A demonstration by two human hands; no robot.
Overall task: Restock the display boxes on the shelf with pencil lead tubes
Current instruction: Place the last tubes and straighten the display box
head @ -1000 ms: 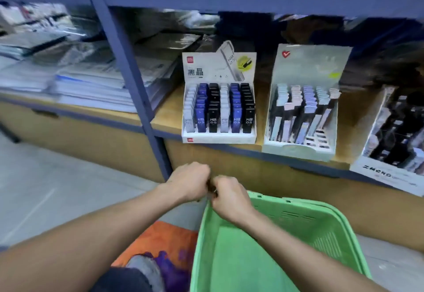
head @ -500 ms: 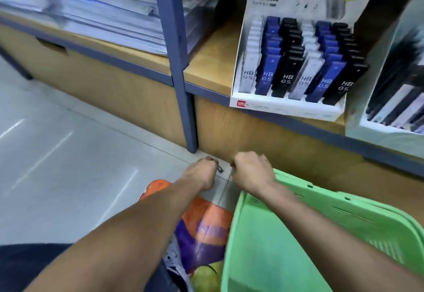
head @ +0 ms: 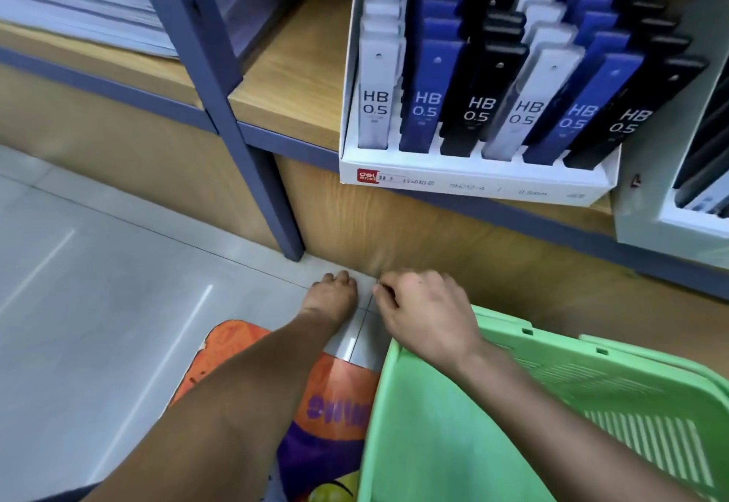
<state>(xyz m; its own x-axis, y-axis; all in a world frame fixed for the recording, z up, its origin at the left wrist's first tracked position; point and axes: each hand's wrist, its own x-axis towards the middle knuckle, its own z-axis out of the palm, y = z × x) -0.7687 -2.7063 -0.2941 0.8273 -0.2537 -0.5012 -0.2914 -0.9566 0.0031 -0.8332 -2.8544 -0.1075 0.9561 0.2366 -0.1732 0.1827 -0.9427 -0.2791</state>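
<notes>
Your left hand [head: 335, 296] and right hand [head: 424, 310] hang low before the shelf [head: 284, 68], just beside each other over the floor [head: 98, 284], at the near corner of the basket [head: 572, 403]. The left fingers [head: 341, 277] are curled under, and you cannot tell whether they hold anything. The right fingers [head: 384, 289] are drawn narrow, tips pinched together; something small may sit between them, but it is too small to make out.

The tubes [head: 477, 107] stand well above and beyond your fingers, in the display box [head: 473, 182] on the shelf, packed upright in six rows marked HB 0.5.

Judged by their look, the tubes are light, stiff plastic with smooth, slippery sides, and the leads inside are brittle. Take each one by its upper end, thumb and forefinger on the flat faces. Lower it straight into its slot and do not let it drop.
</notes>
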